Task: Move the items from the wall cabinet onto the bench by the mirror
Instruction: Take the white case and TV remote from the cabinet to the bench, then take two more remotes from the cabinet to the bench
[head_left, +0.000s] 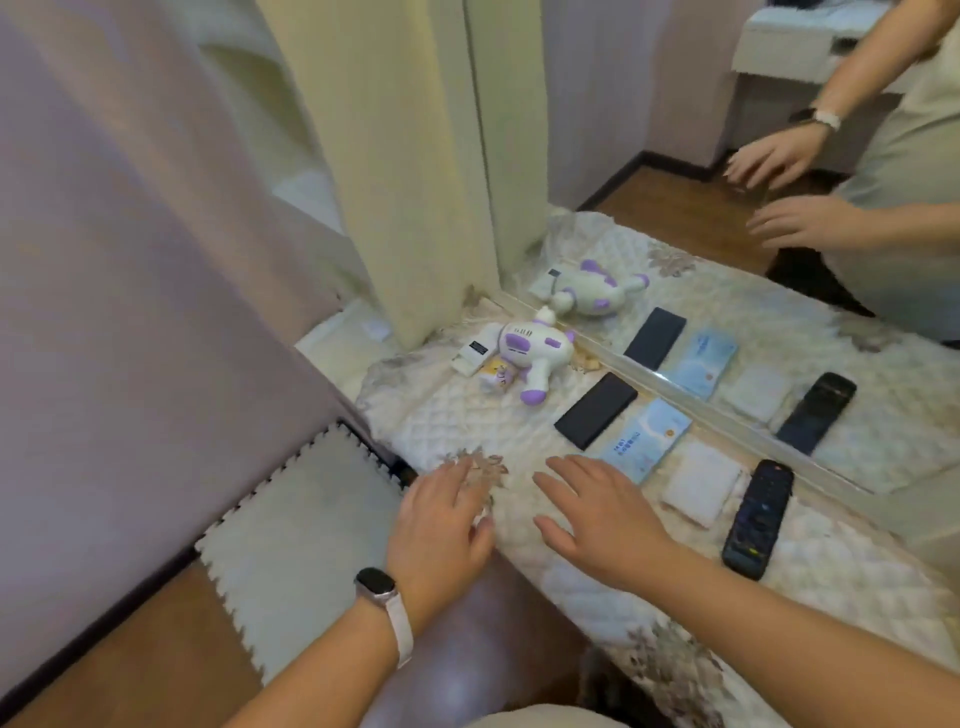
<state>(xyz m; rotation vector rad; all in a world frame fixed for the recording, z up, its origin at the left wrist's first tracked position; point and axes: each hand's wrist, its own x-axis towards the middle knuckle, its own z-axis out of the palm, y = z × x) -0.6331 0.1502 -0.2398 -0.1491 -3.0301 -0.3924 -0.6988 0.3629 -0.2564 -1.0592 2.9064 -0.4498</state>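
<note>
The bench (452, 415) has a quilted white cover and runs along the mirror (753, 249). On it lie a white and purple toy (530, 353), a small white box (471, 356), a small yellow packet (497, 378), a black flat device (595, 409), a light blue booklet (647, 439), a white square pad (702, 483) and a black remote (758, 518). My left hand (441, 525) hovers over the bench's near edge, fingers spread, holding nothing. My right hand (597, 512) is beside it, also spread and empty, just short of the booklet.
A cream curtain (395, 156) hangs at the bench's left end. A pale foam floor mat (306, 540) lies on the wooden floor at the left, against a mauve wall (130, 260). The mirror repeats the items and my arms.
</note>
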